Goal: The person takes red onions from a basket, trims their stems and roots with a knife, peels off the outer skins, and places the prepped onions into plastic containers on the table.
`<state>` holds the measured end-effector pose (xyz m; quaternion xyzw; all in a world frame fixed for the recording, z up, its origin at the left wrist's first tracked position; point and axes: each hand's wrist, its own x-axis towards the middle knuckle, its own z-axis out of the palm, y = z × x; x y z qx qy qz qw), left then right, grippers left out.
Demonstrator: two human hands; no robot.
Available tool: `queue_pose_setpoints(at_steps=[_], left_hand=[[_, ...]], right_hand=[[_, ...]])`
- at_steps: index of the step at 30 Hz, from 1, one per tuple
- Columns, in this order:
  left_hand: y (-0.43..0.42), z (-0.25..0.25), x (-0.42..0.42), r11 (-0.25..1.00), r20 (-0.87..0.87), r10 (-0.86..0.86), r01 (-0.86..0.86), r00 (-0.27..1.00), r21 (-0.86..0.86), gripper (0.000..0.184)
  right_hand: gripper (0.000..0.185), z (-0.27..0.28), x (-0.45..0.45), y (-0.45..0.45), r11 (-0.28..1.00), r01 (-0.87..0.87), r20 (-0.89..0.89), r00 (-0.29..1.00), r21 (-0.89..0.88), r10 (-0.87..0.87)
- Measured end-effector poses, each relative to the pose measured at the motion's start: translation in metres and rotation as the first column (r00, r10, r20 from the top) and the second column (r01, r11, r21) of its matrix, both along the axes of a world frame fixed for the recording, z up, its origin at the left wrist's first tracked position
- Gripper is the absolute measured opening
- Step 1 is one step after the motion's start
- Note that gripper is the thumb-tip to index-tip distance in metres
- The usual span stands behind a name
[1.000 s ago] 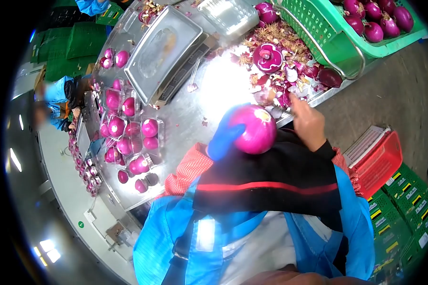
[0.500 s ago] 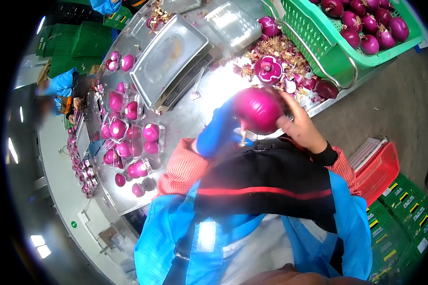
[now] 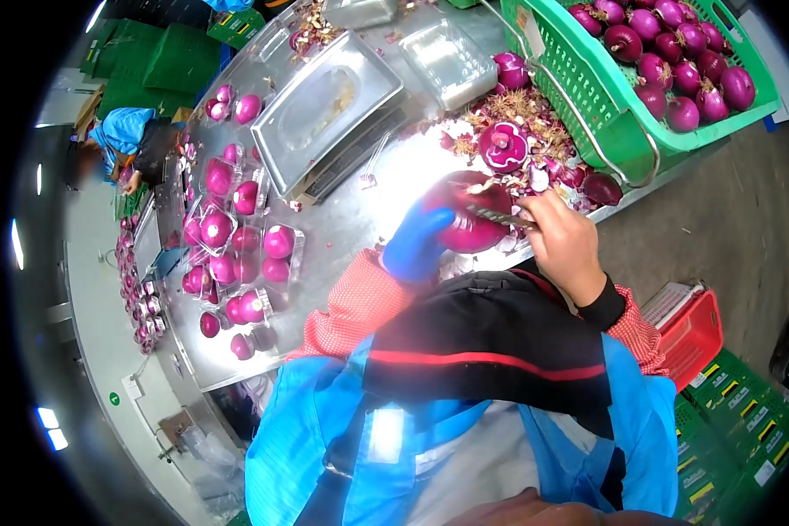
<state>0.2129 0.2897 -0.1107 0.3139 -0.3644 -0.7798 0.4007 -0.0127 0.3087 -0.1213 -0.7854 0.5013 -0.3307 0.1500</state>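
Note:
A large red onion (image 3: pixel 461 235) rests in my left hand (image 3: pixel 415 244), which wears a blue glove and curls round its left side. My bare right hand (image 3: pixel 565 237) pinches a small knife (image 3: pixel 498 216), with its thin blade lying across the top of the onion. Just beyond them, a trimmed red onion (image 3: pixel 503 147) with a pale cut ring sits among loose skins and root bits (image 3: pixel 535 114). Most of the knife's handle is hidden in my fingers.
A green basket of red onions (image 3: pixel 579 105) stands at the right back. A scale (image 3: pixel 324 114) and clear plastic boxes (image 3: pixel 451 66) are on the metal table. Packed onions (image 3: pixel 215 230) lie left. A red basket (image 3: pixel 693 337) sits low right. Another person (image 3: pixel 123 136) works far left.
The onion has turned in my left hand and moved slightly left. My right hand has left the onion's side and now holds the knife against its top.

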Motion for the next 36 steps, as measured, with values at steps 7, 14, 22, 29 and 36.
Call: queue_pose_setpoints(at_steps=[7,14,22,29,36], left_hand=[[0.005,0.020,-0.011,0.998,0.097,-0.014,0.021,0.995,-0.066,0.066],[0.009,0.026,-0.010,0.999,0.016,-0.026,0.025,1.000,0.028,0.060],[0.005,0.010,0.002,0.951,0.183,0.264,-0.224,0.947,-0.213,0.070],[0.012,-0.001,-0.001,0.991,-0.148,0.069,-0.051,0.987,0.125,0.069],[0.009,-0.007,-0.010,0.979,-0.086,0.141,-0.126,0.986,0.163,0.064]], right_hand=[[0.026,0.002,0.008,-0.003,0.992,0.006,-0.246,0.969,-0.128,-0.038],[0.032,-0.019,-0.005,0.006,0.995,0.077,-0.160,0.983,-0.062,-0.086],[0.035,-0.039,0.005,0.018,0.906,-0.210,0.617,0.784,0.368,-0.069],[0.045,-0.031,0.015,0.004,0.621,-0.390,0.707,0.572,0.680,-0.415],[0.027,-0.005,0.007,0.009,0.972,0.161,0.173,0.966,0.174,-0.191]])
